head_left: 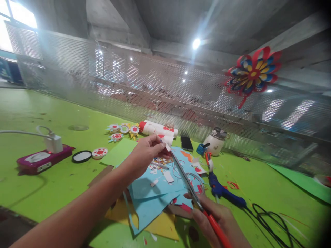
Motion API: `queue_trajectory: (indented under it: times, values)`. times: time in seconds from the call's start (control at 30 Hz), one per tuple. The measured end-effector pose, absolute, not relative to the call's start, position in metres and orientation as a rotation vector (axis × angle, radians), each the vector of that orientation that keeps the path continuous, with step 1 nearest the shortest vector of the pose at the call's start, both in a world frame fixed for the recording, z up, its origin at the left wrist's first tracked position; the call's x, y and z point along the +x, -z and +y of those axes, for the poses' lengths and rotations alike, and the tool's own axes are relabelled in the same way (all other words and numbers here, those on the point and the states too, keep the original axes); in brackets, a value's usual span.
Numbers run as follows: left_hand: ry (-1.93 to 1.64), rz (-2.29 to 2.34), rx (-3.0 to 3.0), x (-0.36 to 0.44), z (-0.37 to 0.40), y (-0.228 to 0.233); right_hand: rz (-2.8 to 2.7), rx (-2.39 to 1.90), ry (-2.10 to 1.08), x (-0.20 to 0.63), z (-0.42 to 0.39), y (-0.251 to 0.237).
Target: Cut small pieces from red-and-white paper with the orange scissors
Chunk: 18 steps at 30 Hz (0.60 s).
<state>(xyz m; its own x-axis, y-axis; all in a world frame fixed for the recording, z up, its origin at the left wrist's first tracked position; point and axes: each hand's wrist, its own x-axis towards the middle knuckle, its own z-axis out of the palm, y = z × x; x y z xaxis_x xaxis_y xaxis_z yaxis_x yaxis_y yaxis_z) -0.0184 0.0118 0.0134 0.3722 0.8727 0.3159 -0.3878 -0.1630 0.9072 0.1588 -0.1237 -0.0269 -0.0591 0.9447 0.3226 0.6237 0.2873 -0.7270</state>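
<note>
Between the fingertips of my left hand (151, 148) is a small piece of white paper (166, 146), pinched above the pile in the middle. My right hand (210, 217) grips a pair of scissors (187, 183) with red handles and long metal blades. The blade tips reach the edge of the white paper, close to my left fingers. Underneath lie light blue paper sheets (152, 187) strewn with white and red scraps, such as a white paper scrap (168, 176). Part of the scissor handles is hidden by my right hand.
Right of the pile lie a blue glue gun (224, 194) with a black cable, a tape roll and a white jug (215, 142). A phone (186, 143) and rolled paper are behind. A purple power strip (45, 158) and paper flowers (116, 137) sit left. A mesh partition borders the table.
</note>
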Motion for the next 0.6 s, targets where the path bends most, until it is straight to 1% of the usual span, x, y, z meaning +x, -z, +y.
queue_trajectory:
  times: [0.33,0.6]
  values:
    - [-1.098,0.451,1.366,-0.027,0.015,-0.018,-1.881,-1.446,-0.551,0.159,-0.131,0.013]
    - [-1.081,0.438,1.417,-0.029,0.015,-0.017,-1.853,-1.472,-0.571,0.158,-0.131,0.015]
